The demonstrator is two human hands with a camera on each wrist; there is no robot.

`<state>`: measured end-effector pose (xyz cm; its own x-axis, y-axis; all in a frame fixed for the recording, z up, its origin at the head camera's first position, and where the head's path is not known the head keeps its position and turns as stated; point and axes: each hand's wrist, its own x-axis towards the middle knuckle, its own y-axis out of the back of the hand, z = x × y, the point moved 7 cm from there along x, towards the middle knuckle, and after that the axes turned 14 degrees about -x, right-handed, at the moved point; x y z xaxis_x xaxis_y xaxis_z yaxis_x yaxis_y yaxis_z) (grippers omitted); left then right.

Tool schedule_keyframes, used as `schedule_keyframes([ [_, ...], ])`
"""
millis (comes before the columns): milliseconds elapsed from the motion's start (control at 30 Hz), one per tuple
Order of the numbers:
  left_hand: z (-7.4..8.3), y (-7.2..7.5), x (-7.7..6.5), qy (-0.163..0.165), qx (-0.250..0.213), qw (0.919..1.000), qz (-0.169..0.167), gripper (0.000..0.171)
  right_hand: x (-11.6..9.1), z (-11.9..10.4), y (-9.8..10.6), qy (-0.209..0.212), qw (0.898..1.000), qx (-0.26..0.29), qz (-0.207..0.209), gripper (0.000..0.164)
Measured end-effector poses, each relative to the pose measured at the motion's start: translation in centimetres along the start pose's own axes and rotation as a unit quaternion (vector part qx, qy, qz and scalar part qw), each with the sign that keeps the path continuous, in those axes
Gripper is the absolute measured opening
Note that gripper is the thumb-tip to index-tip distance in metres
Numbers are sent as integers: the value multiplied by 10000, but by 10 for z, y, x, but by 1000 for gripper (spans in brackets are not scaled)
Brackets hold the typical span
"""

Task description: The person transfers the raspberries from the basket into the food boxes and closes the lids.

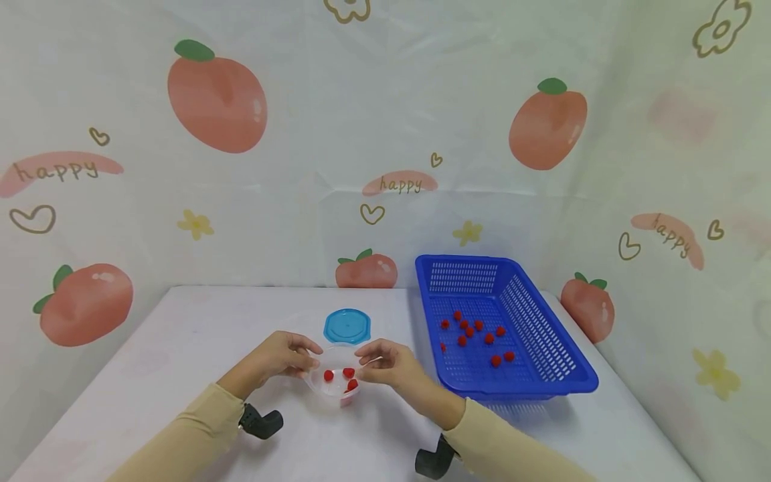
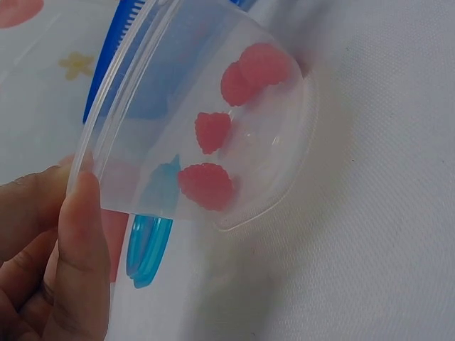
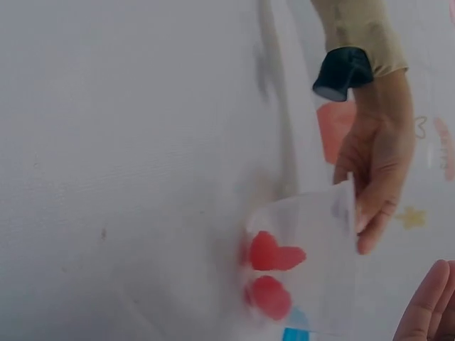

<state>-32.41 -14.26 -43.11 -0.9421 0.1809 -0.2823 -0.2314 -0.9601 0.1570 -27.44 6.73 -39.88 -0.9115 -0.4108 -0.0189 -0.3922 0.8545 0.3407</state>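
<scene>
A clear plastic bowl with several red raspberries inside stands on the white table. My left hand pinches the bowl's rim between thumb and fingers, which the left wrist view shows close up. At the bowl's right side is my right hand, thumb and fingers parted. In the right wrist view its fingertips show at the lower right, apart from the rim. Through the clear wall the raspberries are seen at the bottom. Just behind the bowl lies a blue lid.
To the right stands a large blue plastic basket with several more raspberries scattered on its floor. A fruit-patterned cloth hangs behind the table. Black wrist mounts stick out beneath both forearms.
</scene>
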Motion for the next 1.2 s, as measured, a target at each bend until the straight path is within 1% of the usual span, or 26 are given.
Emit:
schedule_keyframes([
  [200,-3,1,2,35,15,10000,46,26,-14,-20,18,267,9996,113,-53,37],
  [367,-4,1,3,35,21,10000,28,27,-24,-38,44,479,9987,51,174,33],
  [500,-4,1,3,30,48,10000,32,27,-30,-54,76,684,9957,194,595,22],
  [667,-4,2,3,22,78,10000,43,27,-35,-75,123,1054,9864,506,1157,23],
  [800,-4,1,2,42,84,9999,62,26,-35,-82,154,1196,9801,783,1377,22],
  [900,-3,1,2,60,91,9999,86,26,-33,-81,174,1305,9770,750,1510,23],
  [933,-3,1,2,64,92,9999,90,26,-31,-80,180,1344,9760,715,1555,23],
  [1000,-2,1,2,67,84,9999,99,26,-29,-77,192,1427,9752,454,1630,24],
  [1100,-2,1,3,77,88,9999,109,26,-26,-68,208,1485,9729,-86,1773,23],
  [1200,-3,1,4,84,91,9999,105,26,-24,-56,222,1441,9695,-604,1891,22],
])
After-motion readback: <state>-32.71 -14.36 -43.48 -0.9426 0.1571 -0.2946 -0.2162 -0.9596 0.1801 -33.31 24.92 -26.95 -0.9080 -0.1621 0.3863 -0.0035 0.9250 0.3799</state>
